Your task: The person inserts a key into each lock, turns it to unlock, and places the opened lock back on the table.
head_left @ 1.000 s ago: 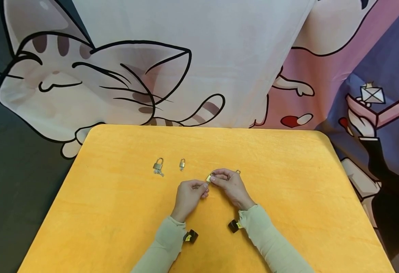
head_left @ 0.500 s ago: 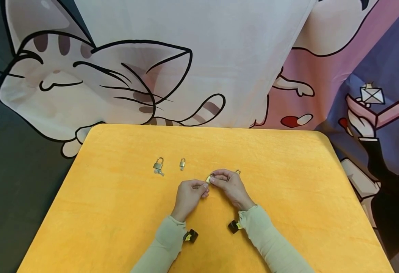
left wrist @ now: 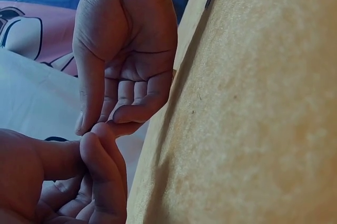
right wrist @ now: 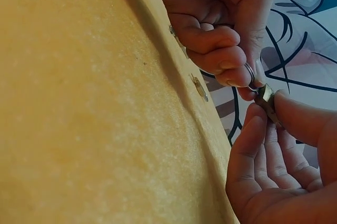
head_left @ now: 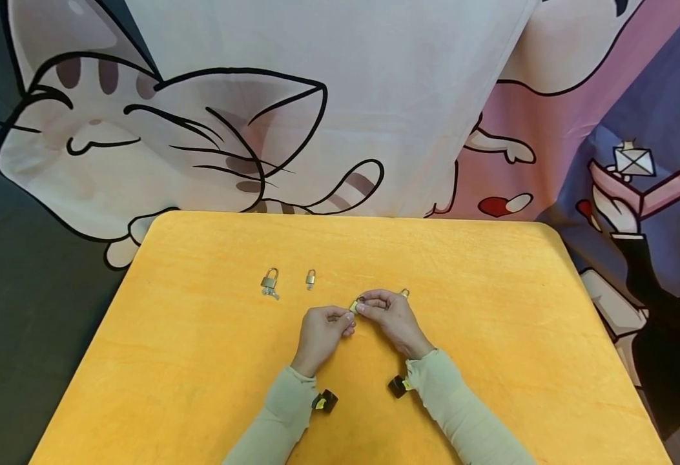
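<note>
Between both hands is a small brass padlock (head_left: 354, 306). My right hand (head_left: 394, 323) pinches its body between thumb and fingers, as the right wrist view shows the padlock (right wrist: 266, 97) up close. From the other side my left hand (head_left: 321, 337) pinches at a metal key ring (right wrist: 250, 75) next to the padlock's end; the key itself is mostly hidden by the fingertips. In the left wrist view the left hand (left wrist: 89, 176) and the right hand (left wrist: 129, 45) meet at the fingertips, hiding the padlock.
On the yellow table (head_left: 200, 374) lie a larger padlock (head_left: 268, 282) with keys and a smaller padlock (head_left: 310, 279), both left of the hands. Another shackle (head_left: 405, 293) shows just behind the right hand. A cartoon-printed cloth (head_left: 409, 116) hangs beyond the table's far edge.
Only a slight shift: the right hand and the padlock have moved a little left and toward the person. The left hand stays nearly still; both grips hold.
</note>
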